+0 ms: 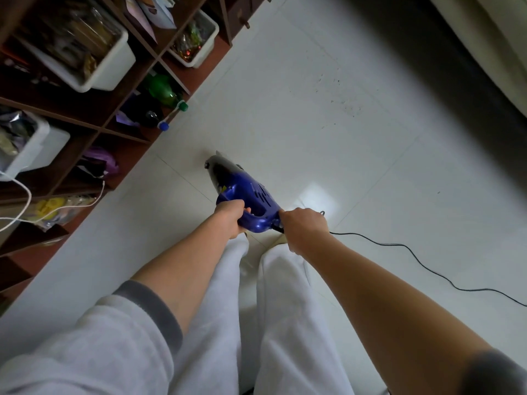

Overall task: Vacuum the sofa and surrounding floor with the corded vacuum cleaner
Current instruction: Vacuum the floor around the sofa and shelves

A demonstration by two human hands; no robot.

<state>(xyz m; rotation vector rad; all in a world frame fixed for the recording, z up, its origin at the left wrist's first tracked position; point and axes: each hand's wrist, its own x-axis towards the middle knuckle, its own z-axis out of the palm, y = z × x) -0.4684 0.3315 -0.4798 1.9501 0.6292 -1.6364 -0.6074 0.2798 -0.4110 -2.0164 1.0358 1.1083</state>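
One blue handheld vacuum cleaner (242, 192), nozzle down near the floor, roughly mid-frame. Two hands on it: left hand (231, 219) wrapped round the handle, right hand (303, 228) gripping the rear end where the black power cord (427, 266) exits. Cord trails right across the floor and off frame.

Left side: dark wooden shelf unit (119, 109), three white plastic bins (85, 49) visible, two bottles lying in a lower cubby – green one (166, 92), dark one with blue cap (154, 119). One white cable (25, 201) loops out of the shelf.

Floor (370, 172): glossy white tiles, dark crumbs (342, 101) scattered between vacuum and sofa edge (490, 38), top right.
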